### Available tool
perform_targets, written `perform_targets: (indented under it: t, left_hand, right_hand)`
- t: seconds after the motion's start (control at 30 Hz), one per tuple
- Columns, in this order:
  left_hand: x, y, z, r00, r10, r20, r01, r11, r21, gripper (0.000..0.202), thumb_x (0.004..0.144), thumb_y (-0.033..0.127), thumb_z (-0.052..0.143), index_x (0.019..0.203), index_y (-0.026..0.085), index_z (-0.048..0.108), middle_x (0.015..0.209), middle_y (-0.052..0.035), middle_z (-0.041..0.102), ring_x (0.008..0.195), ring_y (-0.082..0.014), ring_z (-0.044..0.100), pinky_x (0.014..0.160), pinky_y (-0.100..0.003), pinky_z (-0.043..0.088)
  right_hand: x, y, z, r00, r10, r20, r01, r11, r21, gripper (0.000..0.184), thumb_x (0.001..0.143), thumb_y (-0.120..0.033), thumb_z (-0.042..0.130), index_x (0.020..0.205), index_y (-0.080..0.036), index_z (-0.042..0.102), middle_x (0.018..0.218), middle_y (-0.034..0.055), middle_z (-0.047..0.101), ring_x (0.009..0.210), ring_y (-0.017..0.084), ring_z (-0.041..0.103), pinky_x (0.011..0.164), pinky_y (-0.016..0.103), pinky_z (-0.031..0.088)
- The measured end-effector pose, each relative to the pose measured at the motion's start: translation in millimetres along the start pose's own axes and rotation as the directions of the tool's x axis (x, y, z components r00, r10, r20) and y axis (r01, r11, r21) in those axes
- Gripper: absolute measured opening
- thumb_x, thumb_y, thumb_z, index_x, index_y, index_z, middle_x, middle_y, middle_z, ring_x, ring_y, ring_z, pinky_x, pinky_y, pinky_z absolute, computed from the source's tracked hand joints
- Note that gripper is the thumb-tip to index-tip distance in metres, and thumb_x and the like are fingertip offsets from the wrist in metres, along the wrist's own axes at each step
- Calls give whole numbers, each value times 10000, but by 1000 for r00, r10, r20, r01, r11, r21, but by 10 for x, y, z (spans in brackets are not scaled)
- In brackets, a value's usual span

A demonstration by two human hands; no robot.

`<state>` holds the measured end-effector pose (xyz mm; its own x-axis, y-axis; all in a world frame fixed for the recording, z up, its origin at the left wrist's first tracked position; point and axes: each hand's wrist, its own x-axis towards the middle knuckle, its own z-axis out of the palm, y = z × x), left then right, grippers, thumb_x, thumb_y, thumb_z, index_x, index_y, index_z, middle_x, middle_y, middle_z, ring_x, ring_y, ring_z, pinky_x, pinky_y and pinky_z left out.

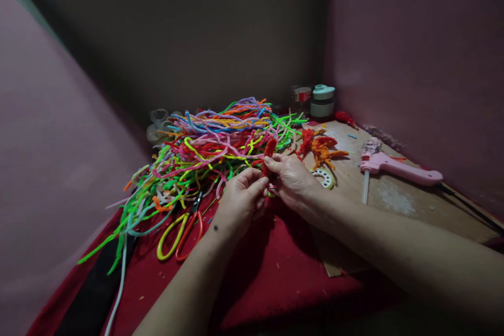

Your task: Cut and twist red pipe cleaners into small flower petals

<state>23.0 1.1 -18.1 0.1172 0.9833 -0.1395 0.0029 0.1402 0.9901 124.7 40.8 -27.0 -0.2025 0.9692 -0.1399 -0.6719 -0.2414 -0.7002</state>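
Note:
A red pipe cleaner, bent into a narrow loop, stands up between my two hands. My right hand pinches it between thumb and fingertips. Just below and to the left, my left hand is closed with thumb against fingers at the lower end of the same piece; the exact grip is partly hidden. Behind my hands spreads a big heap of pipe cleaners in many colours. Scissors with one yellow and one red handle lie left of my left hand, their blades pointing toward the heap.
A pink glue gun with its stick lies on a brown board at right. Orange and red bent pipe-cleaner pieces and a tape roll are beside my right hand. A green-lidded jar stands behind. Red cloth covers the table.

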Motion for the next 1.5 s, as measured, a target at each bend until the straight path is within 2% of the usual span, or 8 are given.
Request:
perform_targets:
  t: [0.1,0.23,0.33,0.6,0.83,0.97,1.33,1.5]
  left_hand:
    - [-8,-41,47,990,116,-75,-106,987,125,158,713,250,629,709,162,498,506,77,445,362,-16,340,340,-124,270]
    - [-48,-23,40,994,-22,109,32,995,-96,193,741,329,605,768,190,473,503,91,452,304,-23,273,282,-155,307]
    - [-82,45,-38,981,-88,174,99,993,-56,208,732,334,623,774,184,486,503,82,472,293,-26,282,260,-156,307]
    - [-34,118,-253,999,-29,45,22,989,143,177,763,305,579,790,130,565,587,30,517,388,-43,423,338,-153,336]
    - [-35,87,-163,993,-61,104,37,975,217,292,766,419,578,757,127,582,558,17,526,389,-50,424,369,-171,316]
    - [-62,113,-113,991,-83,106,49,956,290,213,726,338,622,712,133,563,461,39,485,360,-52,396,381,-179,298]
    - [-81,92,-102,978,-96,183,69,987,147,160,728,300,586,667,160,536,531,39,506,367,-52,395,354,-180,289]
    - [-78,93,-80,988,-74,133,53,986,157,232,736,338,592,615,157,511,494,47,472,352,-48,381,351,-179,273]
  right_hand:
    - [6,17,-5,1000,0,-11,0,1000,-2,181,614,-159,671,621,-152,490,489,-61,471,457,61,399,478,231,263]
    - [1,24,-4,1000,-6,16,6,1000,-20,171,625,-186,662,625,-150,495,493,-57,482,441,58,395,467,227,256]
    - [1,-3,3,1000,-25,19,25,1000,6,190,615,-196,687,633,-146,505,510,-54,500,453,55,408,476,219,286]
    - [-4,-70,36,1000,-8,-19,10,996,89,126,668,-91,646,644,-137,531,516,-33,539,486,66,476,511,204,376]
    - [-11,-70,47,999,20,-44,-15,994,111,109,703,-76,612,659,-137,533,513,-28,533,493,69,475,514,206,367]
    - [3,-42,35,1000,-5,-28,8,995,98,113,653,-83,651,675,-133,552,548,-26,548,523,67,483,528,202,364]
    - [-11,-48,37,1000,10,-23,-7,994,112,130,647,-82,657,661,-139,541,550,-33,528,537,64,485,513,190,369]
    - [-21,-39,48,1000,10,-6,-9,994,112,146,618,-75,672,655,-140,547,568,-42,530,546,56,493,521,181,375]
